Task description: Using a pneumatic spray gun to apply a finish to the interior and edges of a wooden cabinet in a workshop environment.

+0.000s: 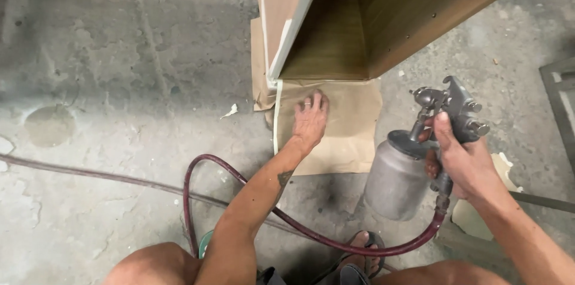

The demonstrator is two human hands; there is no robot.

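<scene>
Pressing flat with fingers spread, the left hand (309, 118) lies palm-down on a sheet of brown masking paper (347, 135) at the centre of the frame, a ring on one finger; it grips nothing. A strip of pale green tape (277, 118) runs down the paper's left edge, just beside the hand. The paper sits on the grey concrete floor (120, 81) and reaches up to the foot of an open wooden cabinet (383, 15) with a white-edged panel, which fills the upper middle and upper right of the frame.

At centre right, the right hand (464, 162) is closed around the handle of a grey metal spray gun (446, 111), thumb lying up along its body. A dull metal paint cup (392, 177) hangs under the gun, held above the floor just right of the paper. A dark red air hose (311, 234) leaves the bottom of the handle, sweeps left along the lower part of the frame under the left forearm and loops up at lower centre left.

A sandalled foot (362, 252) shows at the bottom centre, touching the hose. Pale paper scraps (230, 111) lie on the floor left of the paper.
</scene>
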